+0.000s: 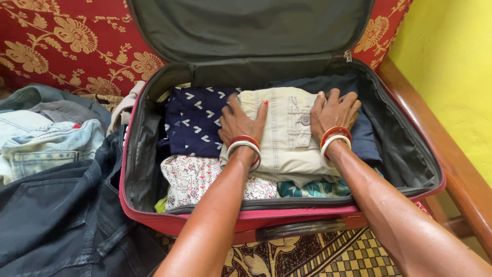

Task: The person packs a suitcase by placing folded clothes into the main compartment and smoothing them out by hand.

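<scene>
An open red suitcase (154, 218) with a grey lining lies in front of me, its lid leaning back. Inside, a folded beige garment (284, 138) with a buttoned pocket lies on top of the other clothes. My left hand (241, 122) presses flat on the garment's left side, fingers spread. My right hand (334, 110) presses flat on its right side. Both wrists wear red and white bangles. A navy cloth with white marks (193, 120) lies to the left, a floral white cloth (192, 177) in front of it, and a dark blue garment (366, 136) to the right.
Folded light-blue jeans (43, 143) and dark denim clothes (56, 215) are piled left of the suitcase. A red floral sofa back (66, 41) rises behind. A wooden armrest (451, 159) and a yellow wall (451, 66) stand at the right. A patterned cover (318, 256) lies underneath.
</scene>
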